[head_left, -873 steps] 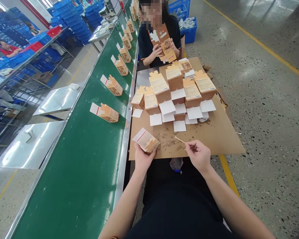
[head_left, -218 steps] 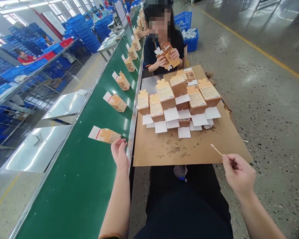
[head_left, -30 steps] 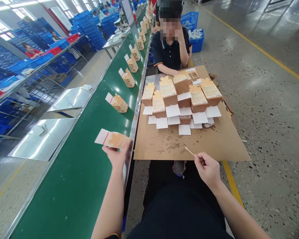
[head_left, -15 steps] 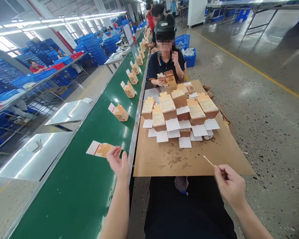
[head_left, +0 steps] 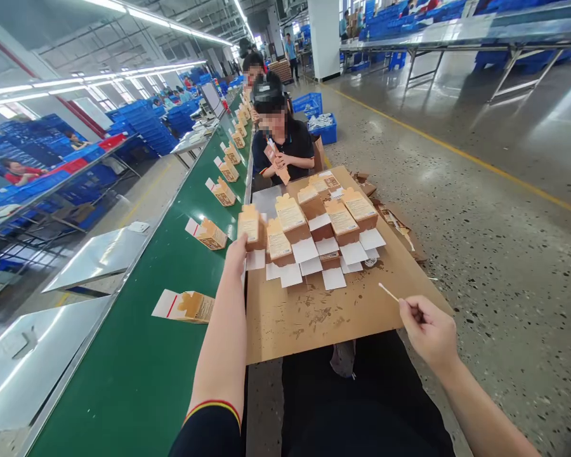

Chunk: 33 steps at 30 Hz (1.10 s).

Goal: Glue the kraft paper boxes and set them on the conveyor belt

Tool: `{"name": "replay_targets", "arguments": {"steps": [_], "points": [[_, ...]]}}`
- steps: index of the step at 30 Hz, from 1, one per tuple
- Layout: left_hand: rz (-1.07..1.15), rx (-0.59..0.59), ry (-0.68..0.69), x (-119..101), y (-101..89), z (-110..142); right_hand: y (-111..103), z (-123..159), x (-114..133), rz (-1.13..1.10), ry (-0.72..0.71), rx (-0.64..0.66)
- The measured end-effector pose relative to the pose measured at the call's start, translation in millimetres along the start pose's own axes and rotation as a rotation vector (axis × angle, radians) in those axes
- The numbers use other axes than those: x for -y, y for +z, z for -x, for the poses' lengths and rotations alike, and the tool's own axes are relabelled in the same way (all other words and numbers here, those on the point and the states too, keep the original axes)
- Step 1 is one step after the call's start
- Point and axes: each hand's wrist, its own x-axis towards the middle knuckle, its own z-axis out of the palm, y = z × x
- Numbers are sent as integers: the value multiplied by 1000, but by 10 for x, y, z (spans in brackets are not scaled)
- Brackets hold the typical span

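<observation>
Working bare-handed beside a green belt (head_left: 124, 374), a person grips the leftmost carton (head_left: 249, 230) with the left hand (head_left: 236, 255), its fingers closed on the near side and partly hidden behind the slightly blurred box. That carton sits at the left edge of a carton cluster (head_left: 292, 219), whose tan boxes lean together with white flaps hanging toward the wearer. To the right of the cluster and nearer the wearer, the right hand (head_left: 431, 327) pinches a thin swab (head_left: 389, 291) between narrowed fingers, its white tip pointing up and to the left. Beneath the cluster, a brown cardboard sheet (head_left: 285, 339) marked with dark spots covers most of the counter (head_left: 265, 200). Left of the cluster, a line of cartons (head_left: 223, 192) stands spaced along the belt; the nearest belt carton (head_left: 198, 308) shows a white flap crossed by a red stripe. Beyond the cluster, a co-worker (head_left: 290, 147) in a dark shirt and cap handles a folded carton (head_left: 276, 163) with both hands.
</observation>
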Motion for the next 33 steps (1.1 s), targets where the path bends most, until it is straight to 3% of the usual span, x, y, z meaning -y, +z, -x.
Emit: {"name": "replay_targets", "arguments": {"steps": [3, 5, 7, 9, 12, 15, 22, 29, 33], "points": [[233, -2, 135, 281, -470, 399, -16, -282, -26, 75, 11, 56], [359, 65, 196, 534, -768, 762, 4, -475, -63, 130, 23, 109], [386, 133, 162, 799, -974, 1164, 37, -634, -115, 184, 40, 161], [368, 188, 86, 1039, -1046, 1543, 70, -750, -174, 234, 51, 208], [327, 218, 21, 1293, -932, 1933, 119, -881, -261, 298, 56, 276], [308, 222, -16, 1391, -712, 2076, 194, -1028, -334, 361, 47, 342], [292, 299, -8, 1370, -422, 2078, 329, -1316, -375, 496, 3, 417], [254, 322, -29, 1442, -395, 2054, 59, -1050, -351, 384, 4, 334], [237, 346, -32, 1398, -404, 2045, 117, -1139, -262, 401, 37, 392]]}}
